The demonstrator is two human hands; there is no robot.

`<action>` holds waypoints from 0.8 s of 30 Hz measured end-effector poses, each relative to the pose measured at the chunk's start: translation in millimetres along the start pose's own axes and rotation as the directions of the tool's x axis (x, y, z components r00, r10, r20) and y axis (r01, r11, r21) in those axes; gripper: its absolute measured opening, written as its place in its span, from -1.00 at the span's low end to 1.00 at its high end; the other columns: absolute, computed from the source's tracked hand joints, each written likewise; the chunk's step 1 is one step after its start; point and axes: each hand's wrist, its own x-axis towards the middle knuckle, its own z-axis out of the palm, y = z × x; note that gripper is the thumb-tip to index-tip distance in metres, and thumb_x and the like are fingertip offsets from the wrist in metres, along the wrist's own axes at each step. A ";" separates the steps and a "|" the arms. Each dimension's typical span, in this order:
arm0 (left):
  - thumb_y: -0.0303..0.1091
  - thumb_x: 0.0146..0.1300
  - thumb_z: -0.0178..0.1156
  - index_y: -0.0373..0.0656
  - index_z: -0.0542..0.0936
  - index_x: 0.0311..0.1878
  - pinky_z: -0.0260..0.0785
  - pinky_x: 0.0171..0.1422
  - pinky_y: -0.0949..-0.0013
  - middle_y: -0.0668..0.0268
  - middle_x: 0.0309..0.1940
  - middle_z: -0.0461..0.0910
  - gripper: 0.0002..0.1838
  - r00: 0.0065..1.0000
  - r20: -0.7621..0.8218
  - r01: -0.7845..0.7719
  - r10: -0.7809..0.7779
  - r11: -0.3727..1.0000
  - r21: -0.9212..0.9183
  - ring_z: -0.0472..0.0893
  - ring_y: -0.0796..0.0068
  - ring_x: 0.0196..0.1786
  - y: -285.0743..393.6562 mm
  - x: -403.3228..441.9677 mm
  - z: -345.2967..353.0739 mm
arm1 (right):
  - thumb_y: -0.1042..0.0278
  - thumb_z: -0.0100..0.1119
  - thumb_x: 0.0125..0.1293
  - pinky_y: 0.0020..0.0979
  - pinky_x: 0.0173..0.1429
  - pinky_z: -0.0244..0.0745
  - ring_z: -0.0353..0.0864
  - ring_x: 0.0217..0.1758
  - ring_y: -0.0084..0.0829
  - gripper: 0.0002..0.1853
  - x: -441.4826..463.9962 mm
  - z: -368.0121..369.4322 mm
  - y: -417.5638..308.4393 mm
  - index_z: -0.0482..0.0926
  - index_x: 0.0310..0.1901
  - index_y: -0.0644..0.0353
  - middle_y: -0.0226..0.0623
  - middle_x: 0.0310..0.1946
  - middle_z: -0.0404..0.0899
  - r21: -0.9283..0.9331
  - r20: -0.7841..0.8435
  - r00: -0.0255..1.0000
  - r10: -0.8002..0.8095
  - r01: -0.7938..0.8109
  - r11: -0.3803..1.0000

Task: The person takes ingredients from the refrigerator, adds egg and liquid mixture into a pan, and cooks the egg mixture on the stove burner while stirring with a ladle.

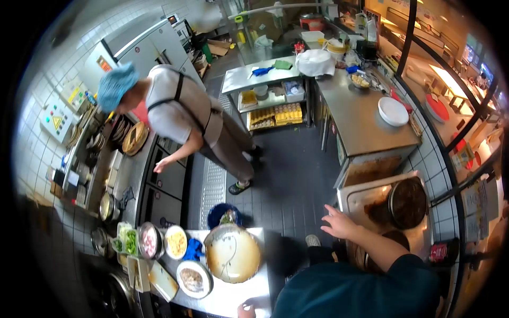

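Note:
My right hand (339, 223) is held out over the dark floor with its fingers apart and nothing in it. It is left of a stained metal tray (347, 199) with a dark round pot (407, 203) on it. Only a small part of my left hand (246, 311) shows at the bottom edge, by the steel table (246, 294); its fingers are mostly hidden. On that table stand a large round pan (232, 253) with pale, cloudy contents and a white bowl (193, 280) of brownish food. Blue cloth or gloves (193, 249) lie beside a bowl of yellow food (176, 242).
A co-worker (180, 108) in a blue hair cover stands by the left counter, one hand out. A blue bin (222, 214) is on the floor beyond the table. White plates (393, 111) lie on the right counter (360, 119). Egg trays (275, 115) fill a low shelf.

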 end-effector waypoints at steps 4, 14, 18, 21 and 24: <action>-0.26 0.23 0.29 -0.24 0.51 0.28 0.25 0.49 -0.07 -0.13 0.33 0.41 -0.45 0.959 -0.280 0.045 -0.029 0.998 0.050 0.36 -0.20 0.42 66.3 20.3 -39.4 | 0.11 0.39 0.28 -0.03 0.50 0.32 0.35 0.46 0.22 -0.54 61.8 -39.4 52.4 0.67 0.10 0.25 0.29 0.49 0.20 0.030 0.011 0.997 0.081 -0.082 0.996; -0.34 0.27 0.26 -0.30 0.42 0.39 0.13 0.58 -0.09 -0.15 0.45 0.31 -0.38 0.687 -0.664 -0.226 0.295 0.955 0.191 0.24 -0.23 0.54 249.3 120.8 -122.6 | 0.16 0.38 0.29 0.03 0.51 0.31 0.34 0.47 0.20 -0.51 236.2 -52.1 38.7 0.63 0.16 0.28 0.28 0.49 0.17 0.065 0.046 0.953 -0.301 0.297 0.953; -0.45 0.23 0.27 -0.34 0.35 0.43 -0.02 0.64 -0.17 -0.17 0.51 0.22 -0.33 0.726 -0.590 -0.356 0.354 0.927 0.118 0.09 -0.29 0.60 332.5 170.3 -162.7 | 0.15 0.33 0.33 0.03 0.58 0.21 0.25 0.54 0.17 -0.50 306.9 -68.6 26.7 0.59 0.21 0.27 0.25 0.53 0.11 0.031 0.126 0.928 -0.350 0.349 0.937; -0.28 0.24 0.36 -0.27 0.51 0.31 0.16 0.55 -0.24 -0.17 0.38 0.42 -0.42 0.534 -0.695 -0.564 0.482 0.815 0.132 0.28 -0.37 0.49 374.6 242.2 -168.9 | 0.16 0.33 0.33 0.02 0.58 0.21 0.23 0.55 0.16 -0.50 361.3 -84.6 38.8 0.59 0.22 0.24 0.25 0.54 0.08 -0.055 0.145 0.951 -0.272 0.282 0.958; -0.28 0.25 0.30 -0.35 0.50 0.29 0.26 0.49 -0.18 -0.21 0.29 0.49 -0.43 0.508 -0.662 -0.639 0.551 0.756 0.138 0.40 -0.37 0.39 432.4 293.6 -188.9 | 0.15 0.34 0.32 0.00 0.58 0.22 0.25 0.54 0.16 -0.49 411.3 -108.5 56.2 0.58 0.23 0.23 0.24 0.55 0.08 -0.130 0.139 0.968 -0.211 0.229 0.965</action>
